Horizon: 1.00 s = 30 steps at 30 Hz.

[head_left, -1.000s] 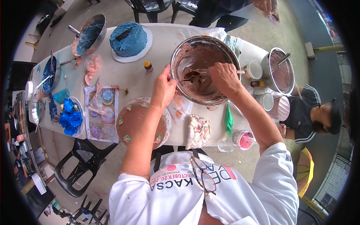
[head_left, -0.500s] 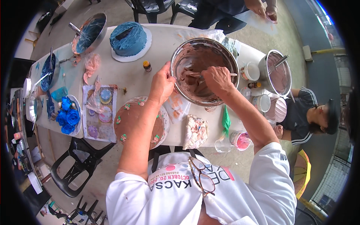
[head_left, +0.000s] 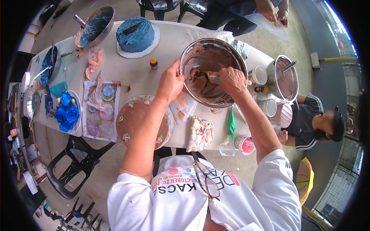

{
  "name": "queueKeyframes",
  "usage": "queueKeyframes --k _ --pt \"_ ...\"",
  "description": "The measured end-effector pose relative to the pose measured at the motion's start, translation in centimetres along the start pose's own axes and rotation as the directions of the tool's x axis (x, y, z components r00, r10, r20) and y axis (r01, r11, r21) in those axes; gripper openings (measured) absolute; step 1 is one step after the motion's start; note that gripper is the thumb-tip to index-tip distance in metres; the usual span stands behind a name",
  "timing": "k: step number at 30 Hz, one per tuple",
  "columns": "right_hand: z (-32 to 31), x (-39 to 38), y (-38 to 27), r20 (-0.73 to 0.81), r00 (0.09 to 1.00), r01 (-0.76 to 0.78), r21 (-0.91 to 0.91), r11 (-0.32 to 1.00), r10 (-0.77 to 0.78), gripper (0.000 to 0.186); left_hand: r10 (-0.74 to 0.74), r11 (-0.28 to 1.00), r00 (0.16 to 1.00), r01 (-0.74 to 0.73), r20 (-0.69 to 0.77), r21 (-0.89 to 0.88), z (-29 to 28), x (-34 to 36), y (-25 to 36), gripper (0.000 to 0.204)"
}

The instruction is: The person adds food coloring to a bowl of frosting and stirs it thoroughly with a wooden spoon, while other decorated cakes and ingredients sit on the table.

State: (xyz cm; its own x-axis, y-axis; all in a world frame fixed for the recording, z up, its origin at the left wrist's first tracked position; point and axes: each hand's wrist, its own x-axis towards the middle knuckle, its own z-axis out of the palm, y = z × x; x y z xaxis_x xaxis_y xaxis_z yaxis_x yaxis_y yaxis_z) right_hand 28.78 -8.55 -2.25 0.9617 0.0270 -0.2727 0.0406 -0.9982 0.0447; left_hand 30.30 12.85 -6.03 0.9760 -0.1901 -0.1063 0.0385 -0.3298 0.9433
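A large steel bowl (head_left: 238,57) sits over the far middle part of a long white table (head_left: 169,42), tilted toward the wearer; whether its base touches the tabletop cannot be told. The table is smeared and crowded, on a bare concrete floor (head_left: 296,42), with a black plastic chair (head_left: 83,156) at the near left. The bowl's inside is streaked with a thick brown mixture (head_left: 204,86), darker near the tip of a spatula (head_left: 213,77).

The left hand (head_left: 171,81) pinches the bowl's left rim; the right hand (head_left: 232,81) has its fingers wrapped around the spatula, hiding the middle of the handle. The left forearm (head_left: 140,142) covers part of a round brown cake (head_left: 131,115) dotted with small flowers.

Beyond it stand a blue cake (head_left: 134,35) and a yellow-capped bottle (head_left: 153,63). A green piping bag (head_left: 231,124) lies below the bowl, near a pink-smeared tub (head_left: 245,144). At far right is a person in a dark shirt (head_left: 308,119).
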Motion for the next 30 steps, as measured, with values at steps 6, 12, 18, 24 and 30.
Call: queueKeyframes --k 6,12,18,24,30 --pt "-0.3 -2.0 -4.3 -0.075 0.992 0.105 0.006 0.994 -0.104 0.019 -0.020 1.000 1.000 0.020 -0.014 0.023 -0.6 -0.2 -0.3 0.038" --pt "0.6 -0.8 -2.3 -0.044 0.996 0.068 -0.165 0.984 -0.076 0.018 -0.002 0.998 1.000 0.003 0.021 -0.066 -0.6 -0.4 0.8 0.037" --pt "1.7 -1.0 -2.8 -0.023 0.978 0.204 -0.101 0.974 -0.208 0.015 0.076 0.995 0.996 -0.073 -0.040 0.062 -0.1 0.3 -1.0 0.037" --pt "-0.8 -1.2 -1.0 -0.070 0.997 0.031 -0.021 0.999 -0.032 0.019 0.001 1.000 1.000 -0.001 0.014 -0.013 -0.6 0.0 -0.6 0.039" --pt "1.9 1.0 0.1 -0.005 0.996 -0.090 0.151 0.984 0.092 0.023 0.064 0.998 0.996 -0.063 -0.056 0.022 0.2 0.0 -1.1 0.037"
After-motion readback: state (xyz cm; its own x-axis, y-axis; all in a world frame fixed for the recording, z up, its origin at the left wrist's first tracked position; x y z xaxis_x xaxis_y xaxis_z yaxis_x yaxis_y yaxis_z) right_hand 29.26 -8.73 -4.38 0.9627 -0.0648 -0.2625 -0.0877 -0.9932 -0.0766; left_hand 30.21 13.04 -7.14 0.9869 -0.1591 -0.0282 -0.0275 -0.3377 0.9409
